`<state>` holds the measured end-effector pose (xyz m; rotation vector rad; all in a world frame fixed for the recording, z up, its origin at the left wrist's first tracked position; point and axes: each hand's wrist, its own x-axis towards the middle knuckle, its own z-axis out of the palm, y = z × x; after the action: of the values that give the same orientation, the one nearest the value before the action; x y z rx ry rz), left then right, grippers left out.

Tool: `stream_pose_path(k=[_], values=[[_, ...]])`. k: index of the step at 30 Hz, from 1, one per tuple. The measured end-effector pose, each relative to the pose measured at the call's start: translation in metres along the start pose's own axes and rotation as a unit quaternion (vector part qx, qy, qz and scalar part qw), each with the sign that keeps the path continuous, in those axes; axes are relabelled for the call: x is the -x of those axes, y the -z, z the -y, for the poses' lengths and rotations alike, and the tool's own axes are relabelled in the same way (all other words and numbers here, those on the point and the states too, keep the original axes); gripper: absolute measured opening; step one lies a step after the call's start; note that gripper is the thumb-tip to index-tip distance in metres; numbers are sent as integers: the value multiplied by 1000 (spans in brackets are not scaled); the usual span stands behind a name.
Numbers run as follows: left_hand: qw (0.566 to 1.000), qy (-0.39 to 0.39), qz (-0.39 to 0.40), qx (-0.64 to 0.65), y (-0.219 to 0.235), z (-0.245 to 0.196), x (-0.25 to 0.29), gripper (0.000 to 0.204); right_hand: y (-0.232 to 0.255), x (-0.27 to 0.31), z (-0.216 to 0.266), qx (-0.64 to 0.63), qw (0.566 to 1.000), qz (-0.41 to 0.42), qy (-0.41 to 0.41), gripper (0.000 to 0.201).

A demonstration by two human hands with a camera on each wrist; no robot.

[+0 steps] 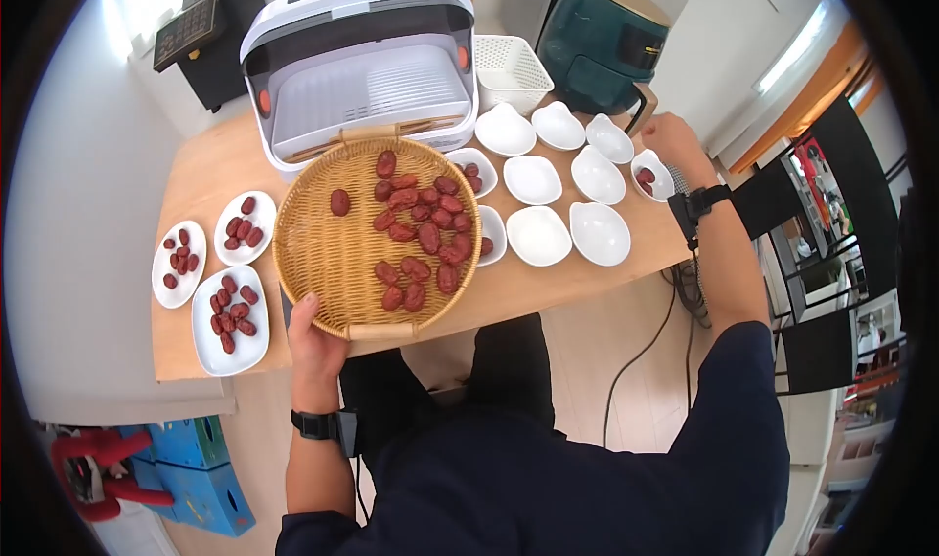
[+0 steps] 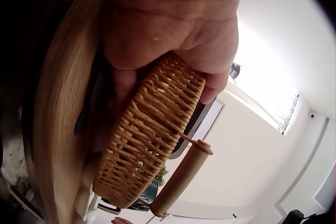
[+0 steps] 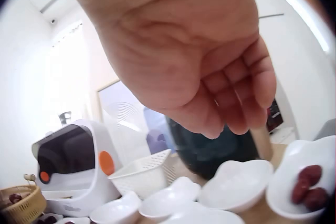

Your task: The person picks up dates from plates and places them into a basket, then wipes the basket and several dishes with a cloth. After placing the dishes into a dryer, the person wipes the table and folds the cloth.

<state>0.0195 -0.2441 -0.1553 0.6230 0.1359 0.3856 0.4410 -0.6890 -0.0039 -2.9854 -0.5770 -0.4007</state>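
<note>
My left hand [image 1: 315, 346] grips the near-left rim of a round wicker basket [image 1: 328, 253], thumb over the edge. In the left wrist view the fingers wrap the basket's woven side [image 2: 147, 129], near its wooden handle [image 2: 184, 176]. Several red dates [image 1: 428, 235] lie in the basket, mostly on its right side. At the table's far right, my right hand [image 1: 675, 140] hovers beside a small white bowl [image 1: 661, 186] holding dates [image 3: 308, 187]. Its fingers [image 3: 236, 103] are loosely bent in the right wrist view, and nothing shows between them.
White plates [image 1: 249, 346] with dates stand at the left. Several white bowls [image 1: 533, 180] fill the right side, some partly behind the basket. A white appliance with a dark window [image 1: 357, 62], a white plastic basket [image 1: 511, 67] and a green air fryer [image 1: 597, 52] stand behind.
</note>
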Motion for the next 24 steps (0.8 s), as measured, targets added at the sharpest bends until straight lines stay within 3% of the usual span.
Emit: stream_pose_path(k=[2,3,5,6,11,14,17,18,20,22,24], values=[[999,-20,-12,-35,8,2,-1,60,-22,0,-36,61,990,118,-43,25],[999,-20,-11,-37,6,2,-1,60,-22,6,-35,59,990,118,-44,25],[999,-28,-10,-38,2,2,1,60,-23,25,-24,-4,978,193,-83,24],[999,-30,-12,-39,0,2,2,60,-28,26,-20,-21,968,211,-134,25],[999,-22,-13,-18,-6,0,3,59,-64,20,-42,-73,969,210,-112,25],[1000,-18,-1,-8,-10,-1,3,57,-66,23,-47,-111,978,168,-50,14],[1000,-9,-2,-2,-3,-2,4,56,-59,18,-45,-92,980,132,-115,19],[1000,-9,3,0,3,0,2,55,-46,19,-31,-92,981,135,-104,19],[1000,-17,-2,0,-3,-3,3,55,-2,23,13,-108,992,55,-31,21],[1000,-13,-2,1,-6,-2,3,55,20,26,65,-217,972,53,75,21],[1000,-11,9,3,-11,-4,3,55,52,55,148,-310,930,63,186,25]])
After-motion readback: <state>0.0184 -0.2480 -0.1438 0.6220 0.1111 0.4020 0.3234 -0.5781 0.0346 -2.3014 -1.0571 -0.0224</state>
